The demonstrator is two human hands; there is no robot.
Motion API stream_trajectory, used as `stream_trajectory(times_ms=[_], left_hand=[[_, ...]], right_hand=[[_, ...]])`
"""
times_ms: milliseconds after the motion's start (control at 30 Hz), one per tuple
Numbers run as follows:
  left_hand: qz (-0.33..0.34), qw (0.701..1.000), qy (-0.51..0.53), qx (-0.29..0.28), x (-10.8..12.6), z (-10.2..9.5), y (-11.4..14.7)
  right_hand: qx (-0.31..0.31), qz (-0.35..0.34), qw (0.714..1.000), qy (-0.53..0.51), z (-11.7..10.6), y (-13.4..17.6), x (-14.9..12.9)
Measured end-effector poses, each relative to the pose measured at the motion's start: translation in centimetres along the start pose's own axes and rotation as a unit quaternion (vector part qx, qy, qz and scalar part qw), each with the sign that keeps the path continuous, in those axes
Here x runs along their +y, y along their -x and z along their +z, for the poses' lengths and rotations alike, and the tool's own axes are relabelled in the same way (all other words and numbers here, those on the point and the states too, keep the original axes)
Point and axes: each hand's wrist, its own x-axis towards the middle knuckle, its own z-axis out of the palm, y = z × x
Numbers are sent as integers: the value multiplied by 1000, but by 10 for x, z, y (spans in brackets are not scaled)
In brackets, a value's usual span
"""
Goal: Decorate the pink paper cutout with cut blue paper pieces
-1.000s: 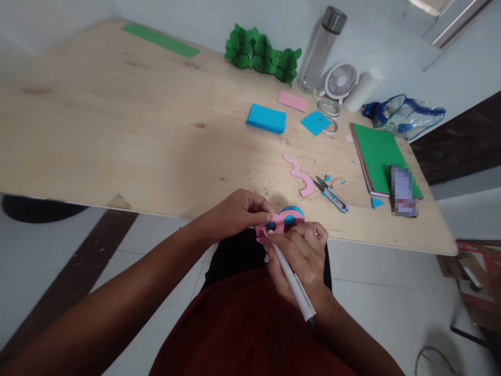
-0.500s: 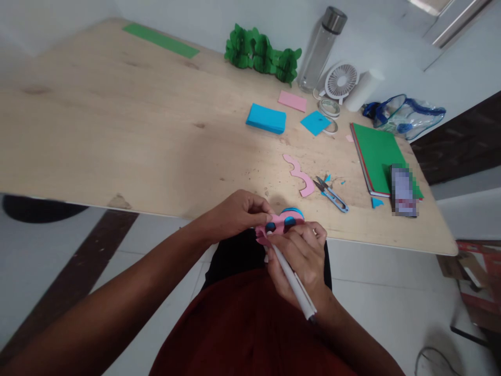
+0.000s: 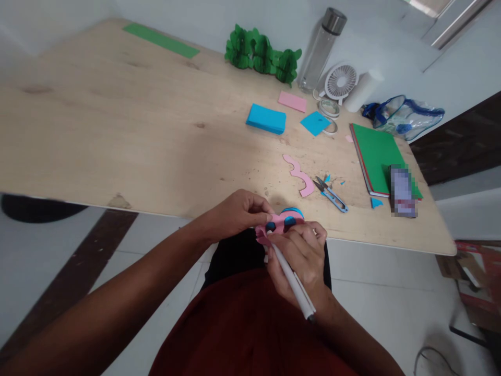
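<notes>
Head cam | I see L hand (image 3: 238, 211) pinching pink paper cutout (image 3: 278, 223) at table edge (image 3: 156, 211) | R hand (image 3: 303, 256) gripping white pen (image 3: 291, 277), tip on cutout | I'd say cutting done: snips (image 3: 331, 193) lie on table; blue spots on, pen work unfinished

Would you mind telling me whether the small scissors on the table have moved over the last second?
No. The small scissors lie at the same spot beside the pink paper strip near the table edge.
</notes>
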Motion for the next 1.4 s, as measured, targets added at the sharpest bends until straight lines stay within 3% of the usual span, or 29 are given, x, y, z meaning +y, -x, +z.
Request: stream_trajectory(times_ms=[1400], left_hand=[[22, 1000, -3, -18, 2, 0, 1]], right_hand=[[18, 20, 1000, 12, -1, 3, -1]])
